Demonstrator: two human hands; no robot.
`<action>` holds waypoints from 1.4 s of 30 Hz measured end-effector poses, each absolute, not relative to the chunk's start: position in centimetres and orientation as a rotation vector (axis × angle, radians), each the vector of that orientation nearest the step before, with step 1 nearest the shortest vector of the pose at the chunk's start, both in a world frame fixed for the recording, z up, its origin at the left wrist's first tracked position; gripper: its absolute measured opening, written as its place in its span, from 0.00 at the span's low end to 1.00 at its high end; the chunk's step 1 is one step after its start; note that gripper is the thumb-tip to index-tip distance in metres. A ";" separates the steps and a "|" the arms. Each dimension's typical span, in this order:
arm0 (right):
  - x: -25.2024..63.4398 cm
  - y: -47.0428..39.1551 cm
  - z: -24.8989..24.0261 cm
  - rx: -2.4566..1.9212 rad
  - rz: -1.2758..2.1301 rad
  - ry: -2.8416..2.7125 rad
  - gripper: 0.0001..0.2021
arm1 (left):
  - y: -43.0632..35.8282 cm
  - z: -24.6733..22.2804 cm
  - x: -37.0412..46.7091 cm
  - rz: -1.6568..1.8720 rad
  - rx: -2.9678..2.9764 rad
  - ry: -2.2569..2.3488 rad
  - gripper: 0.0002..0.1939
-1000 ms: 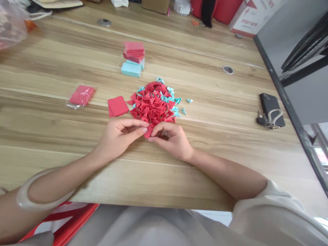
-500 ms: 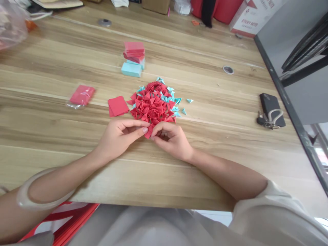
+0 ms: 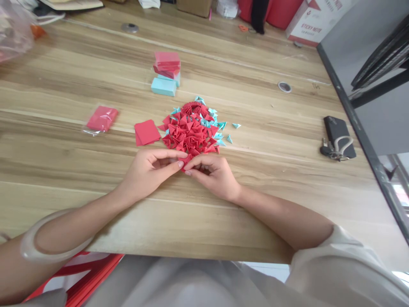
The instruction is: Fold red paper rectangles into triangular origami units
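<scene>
Between my fingertips is a small piece of red paper [image 3: 185,160], partly hidden by the fingers. My left hand [image 3: 148,170] pinches its left side between thumb and fingers. From the right, my right hand [image 3: 212,175] pinches the same paper, its fingertips close to the left thumb. Just beyond both hands lies a heap of folded red paper triangles [image 3: 190,132], with light blue folded triangles [image 3: 209,121] along its back and right edges. A ring of joined red pieces [image 3: 194,108] sits at the back of the heap. Left of it are flat red paper sheets [image 3: 147,132].
A wrapped red paper pack [image 3: 102,118] lies to the left. Farther back are stacked red packs [image 3: 167,62] and blue packs [image 3: 164,86]. A black box-shaped object [image 3: 340,132] with keys [image 3: 332,150] lies at the right. A sticky note box [image 3: 315,21] stands at the back right.
My right fingertips have shifted slightly left, closer to the left thumb, and now cover more of the red paper. The left hand has hardly moved.
</scene>
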State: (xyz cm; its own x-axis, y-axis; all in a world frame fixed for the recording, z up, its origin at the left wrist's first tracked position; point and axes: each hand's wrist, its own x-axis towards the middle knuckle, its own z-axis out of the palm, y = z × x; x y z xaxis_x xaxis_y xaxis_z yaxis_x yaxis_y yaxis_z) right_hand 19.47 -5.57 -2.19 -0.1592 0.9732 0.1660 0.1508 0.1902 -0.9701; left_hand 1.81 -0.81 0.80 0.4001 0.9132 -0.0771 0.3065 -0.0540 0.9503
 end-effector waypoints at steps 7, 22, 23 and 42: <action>19.4 -5.6 -2.3 -1.105 1.118 -1.488 0.02 | -0.8 0.7 1.9 0.698 1.568 1.108 0.09; 19.5 -5.8 -2.3 -1.132 1.142 -1.502 0.02 | -0.7 0.6 1.8 0.639 1.576 1.069 0.08; 19.5 -5.8 -2.2 -1.136 1.143 -1.511 0.02 | -0.7 0.7 1.8 0.630 1.595 1.058 0.08; 19.5 -5.7 -2.2 -1.155 1.104 -1.542 0.02 | -0.7 0.6 1.6 0.611 1.726 1.019 0.08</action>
State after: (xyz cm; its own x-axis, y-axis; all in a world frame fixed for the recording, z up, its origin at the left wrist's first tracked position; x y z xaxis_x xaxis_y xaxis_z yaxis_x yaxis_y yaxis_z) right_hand 19.51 -5.68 -2.22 -0.1706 0.9756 0.1383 0.1838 0.1694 -0.9683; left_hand 1.64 -0.72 0.63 0.5175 0.8536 -0.0601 0.3488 -0.1463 0.9257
